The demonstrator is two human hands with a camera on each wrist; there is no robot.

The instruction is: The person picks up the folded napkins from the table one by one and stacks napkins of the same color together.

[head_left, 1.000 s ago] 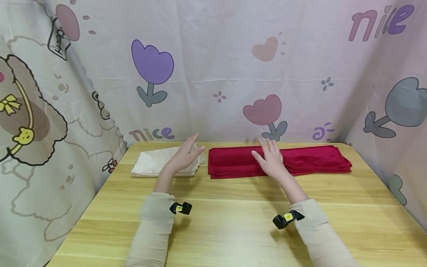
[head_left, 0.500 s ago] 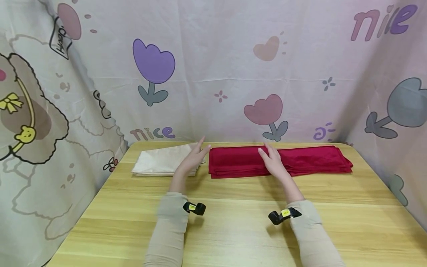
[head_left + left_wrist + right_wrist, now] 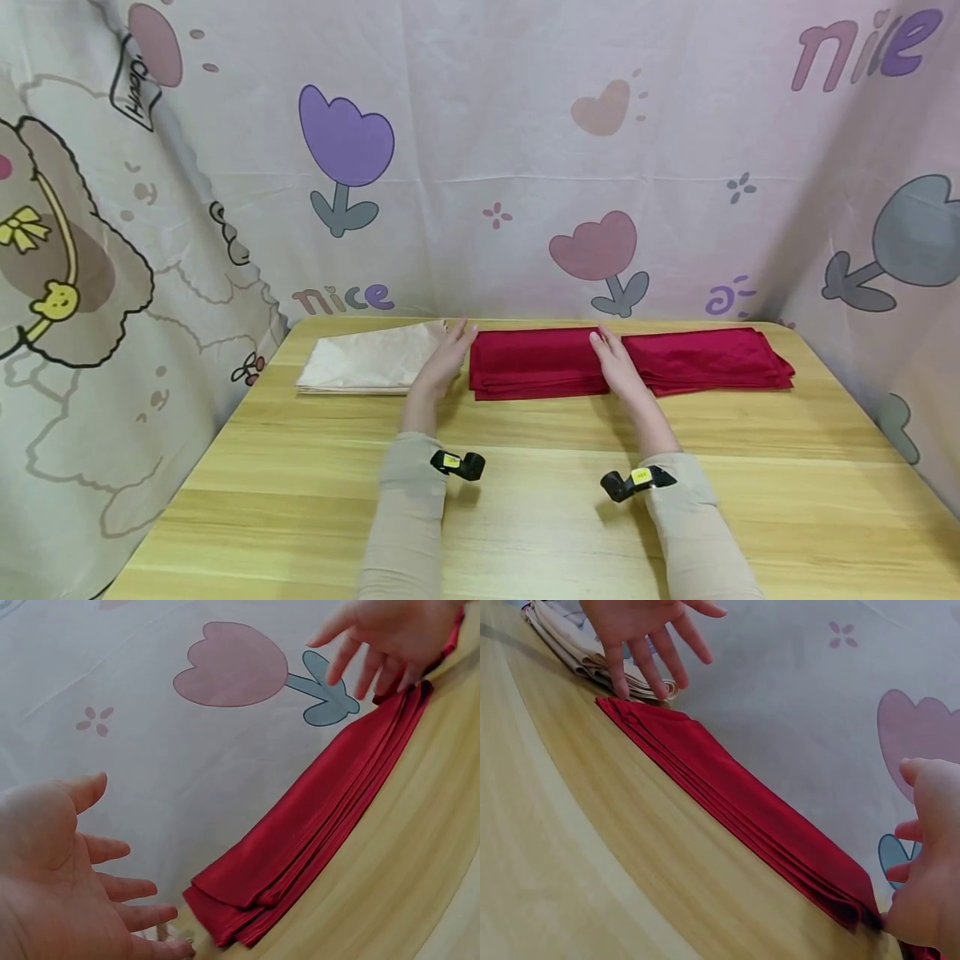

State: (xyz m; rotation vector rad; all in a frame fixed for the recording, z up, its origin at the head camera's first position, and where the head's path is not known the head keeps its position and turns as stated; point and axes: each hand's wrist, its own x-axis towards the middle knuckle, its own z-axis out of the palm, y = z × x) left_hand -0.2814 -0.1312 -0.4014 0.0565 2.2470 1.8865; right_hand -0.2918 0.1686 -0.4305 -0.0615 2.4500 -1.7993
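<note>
A folded stack of red cloth [image 3: 536,362] lies at the back middle of the table, its layered edges facing me. My left hand [image 3: 444,365] is at its left end, fingers spread and fairly straight, over the right end of a folded cream cloth [image 3: 367,362]. At the red stack's other end is my right hand [image 3: 618,362], in the space before a second folded red cloth [image 3: 705,358]. In the right wrist view the little-finger side of the right hand [image 3: 937,855] is at the stack's end; whether it touches cannot be told. Neither hand grips anything.
The wooden table [image 3: 525,517] reaches back to a printed curtain [image 3: 465,150], which also hangs at the left and right sides. Each sleeved forearm carries a small black wrist camera, one at the left [image 3: 459,465] and one at the right [image 3: 637,482].
My left hand has moved right and lowered from over the cream cloth toward the red stack. My right hand has shifted slightly right and come down by the stack's right end. The cloths have stayed put.
</note>
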